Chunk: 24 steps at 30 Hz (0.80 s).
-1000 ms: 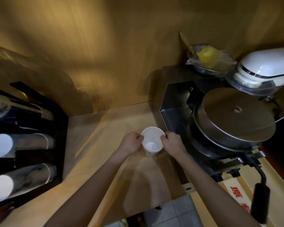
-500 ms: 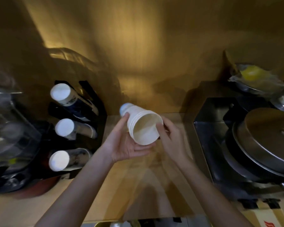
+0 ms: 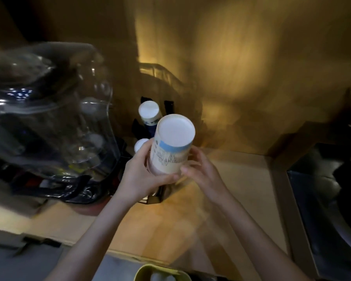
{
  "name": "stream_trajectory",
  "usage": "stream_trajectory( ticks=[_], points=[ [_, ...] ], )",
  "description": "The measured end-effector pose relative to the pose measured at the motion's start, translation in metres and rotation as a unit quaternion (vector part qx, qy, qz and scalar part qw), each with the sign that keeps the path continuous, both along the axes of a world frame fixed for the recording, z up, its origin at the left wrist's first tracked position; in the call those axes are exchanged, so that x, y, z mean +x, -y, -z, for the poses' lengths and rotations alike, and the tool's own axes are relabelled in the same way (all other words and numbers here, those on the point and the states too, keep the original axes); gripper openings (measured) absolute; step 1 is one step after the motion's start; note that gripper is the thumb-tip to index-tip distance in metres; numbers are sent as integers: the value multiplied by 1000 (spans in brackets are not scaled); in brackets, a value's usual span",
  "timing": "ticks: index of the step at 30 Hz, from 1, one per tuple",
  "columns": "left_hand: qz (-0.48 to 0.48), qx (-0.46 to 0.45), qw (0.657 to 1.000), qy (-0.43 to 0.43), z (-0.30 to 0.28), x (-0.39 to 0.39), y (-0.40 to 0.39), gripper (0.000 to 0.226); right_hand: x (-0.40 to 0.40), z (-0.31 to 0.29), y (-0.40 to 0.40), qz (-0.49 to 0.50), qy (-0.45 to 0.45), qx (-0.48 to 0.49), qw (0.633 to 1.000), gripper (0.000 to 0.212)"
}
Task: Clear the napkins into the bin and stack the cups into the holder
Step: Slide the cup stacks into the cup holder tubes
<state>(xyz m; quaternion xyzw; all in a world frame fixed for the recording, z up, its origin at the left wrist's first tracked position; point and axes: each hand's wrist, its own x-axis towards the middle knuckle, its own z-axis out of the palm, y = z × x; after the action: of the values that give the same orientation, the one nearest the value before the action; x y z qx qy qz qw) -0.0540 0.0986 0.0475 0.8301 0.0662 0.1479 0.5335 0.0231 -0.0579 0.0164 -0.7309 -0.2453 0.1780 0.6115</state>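
Observation:
I hold a white paper cup (image 3: 171, 147) upside down, its flat bottom facing me, a blue band and a line drawing on its side. My left hand (image 3: 144, 175) wraps the cup's lower left side. My right hand (image 3: 201, 169) touches its right side with the fingertips. Right behind the cup stands the black cup holder (image 3: 139, 126) with stacks of white cups; the bottoms of two stacks, one (image 3: 149, 109) at the back and one (image 3: 140, 144) nearer, show beside my hands. No napkins are in view.
A large clear plastic container (image 3: 49, 118) on a dark base fills the left. The wooden counter (image 3: 241, 189) runs under my hands, with a dark metal appliance (image 3: 332, 199) at the right edge. A yellow-green rimmed bin (image 3: 162, 272) shows at the bottom edge.
The cup went from upright on the counter to tipped sideways to fully inverted. My hands carried it left toward the cup holder, and my view swung left.

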Motion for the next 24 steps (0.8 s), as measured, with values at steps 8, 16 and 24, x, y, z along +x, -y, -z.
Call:
stream_trajectory(
  ticks=[8,16,24],
  points=[
    [-58,48,997,-11,30,-37,-47,85,-32,12,-71,-58,49,-41,996,84],
    [17,90,994,-64,23,-66,-81,97,-46,37,-99,3,85,-95,992,81],
    [-87,190,978,19,13,-68,-82,59,-44,60,-109,-22,123,-176,976,87]
  ],
)
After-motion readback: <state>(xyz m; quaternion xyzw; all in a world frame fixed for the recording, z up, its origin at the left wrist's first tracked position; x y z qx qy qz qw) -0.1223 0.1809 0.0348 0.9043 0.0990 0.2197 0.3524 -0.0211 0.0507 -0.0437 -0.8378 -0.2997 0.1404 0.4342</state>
